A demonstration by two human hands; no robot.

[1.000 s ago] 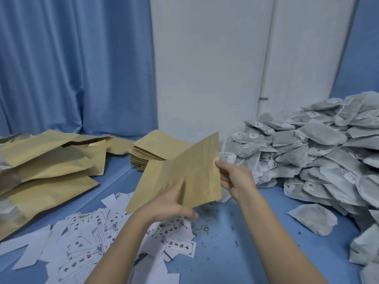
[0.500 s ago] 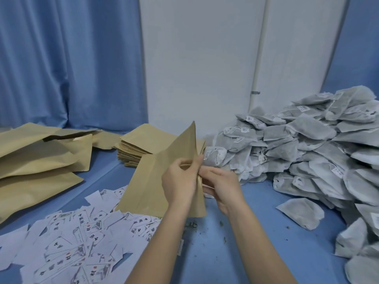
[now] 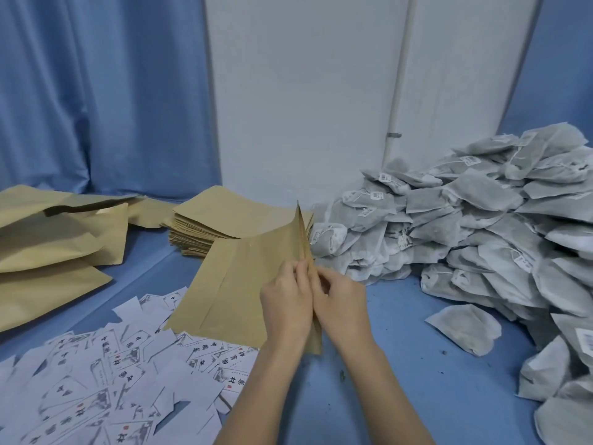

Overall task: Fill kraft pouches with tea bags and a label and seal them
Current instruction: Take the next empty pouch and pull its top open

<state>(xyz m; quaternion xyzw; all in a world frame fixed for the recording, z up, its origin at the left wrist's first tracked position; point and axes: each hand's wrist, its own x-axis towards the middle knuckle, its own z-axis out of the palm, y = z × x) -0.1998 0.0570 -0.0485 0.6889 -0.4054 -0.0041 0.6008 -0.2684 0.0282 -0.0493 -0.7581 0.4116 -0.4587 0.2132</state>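
A flat kraft pouch is held up on edge over the blue table, its open mouth edge facing me. My left hand pinches the near layer of that edge, and my right hand pinches the far layer right beside it. Behind the pouch lies a neat stack of empty kraft pouches. Grey tea bags are heaped at the right. Printed paper labels are scattered at the lower left. The inside of the held pouch is hidden.
Larger kraft pouches lie overlapped at the far left. One loose tea bag sits apart from the heap on the blue table, with tea crumbs nearby. A blue curtain and a white wall close the back.
The pouch turned from facing me flat to edge-on. My left hand left the lower face and joined my right hand at the pouch's mouth edge.
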